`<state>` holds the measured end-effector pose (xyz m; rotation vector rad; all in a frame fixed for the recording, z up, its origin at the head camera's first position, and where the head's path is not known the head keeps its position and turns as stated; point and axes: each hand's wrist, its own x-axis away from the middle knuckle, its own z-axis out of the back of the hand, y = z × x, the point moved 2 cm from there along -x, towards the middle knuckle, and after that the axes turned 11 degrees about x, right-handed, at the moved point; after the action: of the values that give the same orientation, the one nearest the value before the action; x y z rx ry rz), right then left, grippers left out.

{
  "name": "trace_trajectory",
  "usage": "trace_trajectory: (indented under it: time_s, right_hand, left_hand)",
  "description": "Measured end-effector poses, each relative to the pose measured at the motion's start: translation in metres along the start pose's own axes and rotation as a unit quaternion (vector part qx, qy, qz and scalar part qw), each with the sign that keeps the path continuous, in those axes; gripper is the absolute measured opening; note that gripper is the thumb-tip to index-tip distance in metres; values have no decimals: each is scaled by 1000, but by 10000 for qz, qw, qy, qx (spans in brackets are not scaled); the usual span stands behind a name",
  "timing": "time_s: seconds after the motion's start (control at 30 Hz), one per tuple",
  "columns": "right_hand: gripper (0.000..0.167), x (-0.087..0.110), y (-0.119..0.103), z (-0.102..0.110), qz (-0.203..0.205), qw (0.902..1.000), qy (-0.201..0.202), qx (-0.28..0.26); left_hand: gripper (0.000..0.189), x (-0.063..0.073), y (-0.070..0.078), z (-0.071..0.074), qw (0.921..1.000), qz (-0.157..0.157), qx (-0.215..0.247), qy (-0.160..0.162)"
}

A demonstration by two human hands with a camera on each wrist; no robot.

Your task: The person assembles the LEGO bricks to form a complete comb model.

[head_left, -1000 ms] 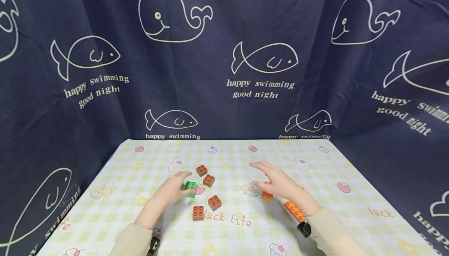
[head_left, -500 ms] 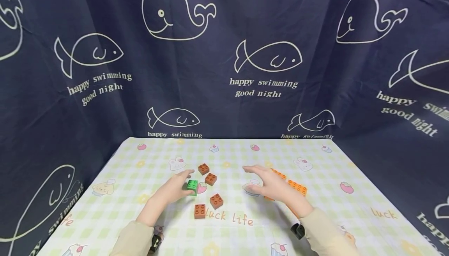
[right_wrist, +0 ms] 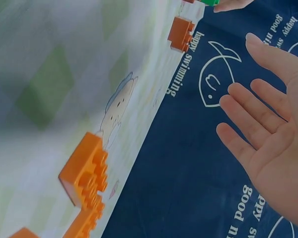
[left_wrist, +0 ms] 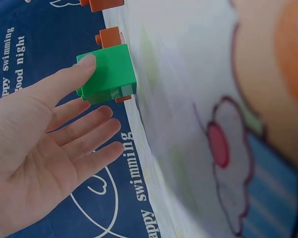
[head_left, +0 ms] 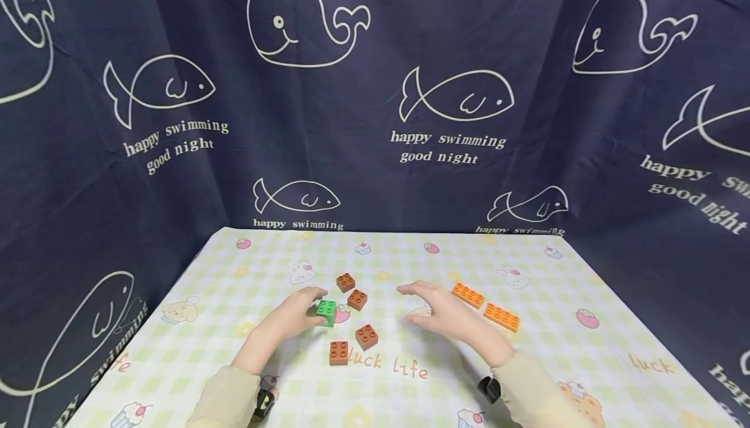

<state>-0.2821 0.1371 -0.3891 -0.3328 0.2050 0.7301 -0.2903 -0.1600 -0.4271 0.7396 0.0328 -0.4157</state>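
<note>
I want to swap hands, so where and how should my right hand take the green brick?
Probably pinch the green brick by its front and back walls at the right end, bringing the right hand from that side: the left hand leaves that end exposed.

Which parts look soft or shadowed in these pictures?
Head view: faint shadow on the white-and-green checked cloth beneath the right hand. Left wrist view: the cloth's pink-and-blue cupcake print looks soft, the green plastic brick crisper. Right wrist view: cloth blurred at left.

On tbl (head_left: 404, 262), 4 bricks (head_left: 357, 299) lie L of ctr (2 far, 2 near), 1 brick (head_left: 326, 309) leftmost nr L hand (head_left: 293, 314), other bricks (head_left: 501, 316) R of R hand (head_left: 448, 314).
</note>
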Motion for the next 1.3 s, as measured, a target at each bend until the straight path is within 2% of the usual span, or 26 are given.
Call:
trace_trajectory:
  time_s: [0.2, 0.53, 0.8, 1.07, 1.3]
  right_hand:
    - [49, -6, -7, -6, 101, 9999, 51, -24]
    - [49, -17, -19, -16, 313, 9993, -84, -195]
    - [48, -22, -25, -24, 398, 9985, -254, -266]
    - [48, -27, -28, -34, 428, 9974, -473, -349]
    - [43, -31, -33, -42, 546, 9957, -650, -367]
  left_hand:
    - [49, 0, -4, -1, 10000, 0, 38, -28]
    - [30, -1, -4, -1, 10000, 64, -27, -57]
    - [32, -1, -5, -1, 9997, 183, -105, -100]
    - [46, -1, -3, 0, 9998, -45, 40, -171]
    - [37, -1, -4, 0, 9998, 30, 114, -188]
